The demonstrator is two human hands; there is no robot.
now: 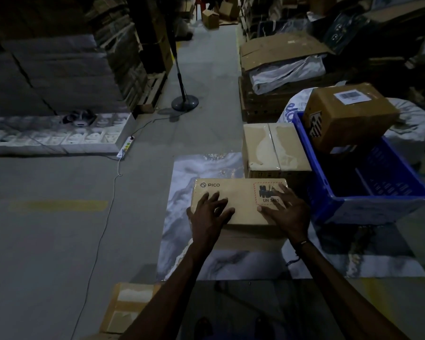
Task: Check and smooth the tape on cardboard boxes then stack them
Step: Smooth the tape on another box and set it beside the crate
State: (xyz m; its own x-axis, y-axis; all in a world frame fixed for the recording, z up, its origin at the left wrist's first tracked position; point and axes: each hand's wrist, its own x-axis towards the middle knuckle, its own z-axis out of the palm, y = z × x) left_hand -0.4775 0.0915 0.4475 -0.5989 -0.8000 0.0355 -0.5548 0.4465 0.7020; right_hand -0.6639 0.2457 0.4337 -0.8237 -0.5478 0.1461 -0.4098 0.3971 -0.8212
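Here | our left hand (210, 212) and right hand (288, 212) lay fingers spread, gripping nothing, on the flat brown PICO-printed cardboard box (241, 200) | risk: uneven pressing might crease its tape.

The flat cardboard box (239, 201) carries the brand name "PICO" with a round logo at the far left corner of its top. At its right end sits a red-hatched warning label (270, 193) reading "UN 3481", partly covered by the right hand (288, 212). The tilted box (349, 116) in the blue crate (368, 192) bears a white barcode sticker (350, 96); its print is too small to read.
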